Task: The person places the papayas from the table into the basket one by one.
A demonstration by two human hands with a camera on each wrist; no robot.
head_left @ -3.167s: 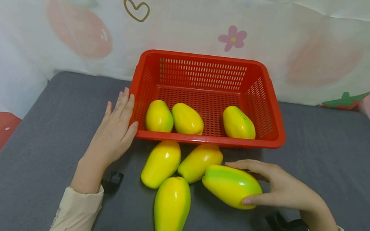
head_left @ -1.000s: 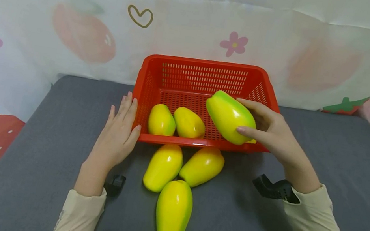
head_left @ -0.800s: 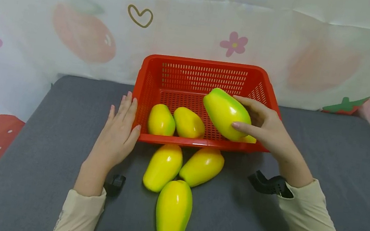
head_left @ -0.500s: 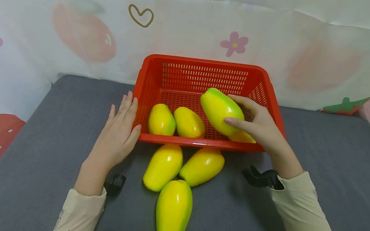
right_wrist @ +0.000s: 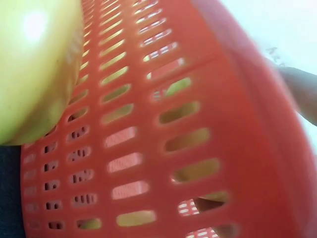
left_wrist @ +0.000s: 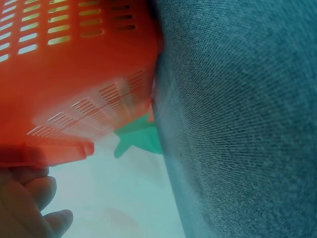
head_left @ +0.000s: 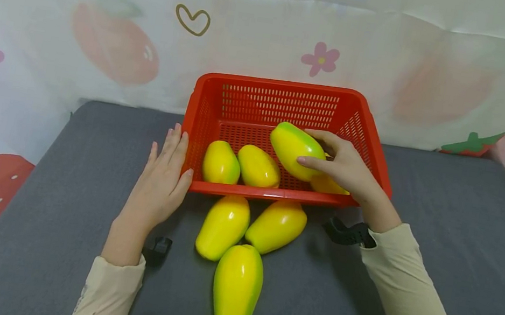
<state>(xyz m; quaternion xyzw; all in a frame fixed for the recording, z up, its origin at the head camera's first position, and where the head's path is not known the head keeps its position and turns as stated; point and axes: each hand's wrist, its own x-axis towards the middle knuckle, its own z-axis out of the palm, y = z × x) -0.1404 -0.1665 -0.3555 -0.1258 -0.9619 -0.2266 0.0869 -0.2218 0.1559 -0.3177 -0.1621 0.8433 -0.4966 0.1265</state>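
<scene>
Held fruit (head_left: 293,151) shifted left over basket (head_left: 279,108)

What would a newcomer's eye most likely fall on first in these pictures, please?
Probably the bright red basket at the back of the grey table. Next, the yellow-green fruit that the right hand holds in or just over it, with the left hand at the basket's left side. Three more fruits lie on the table in front.
</scene>
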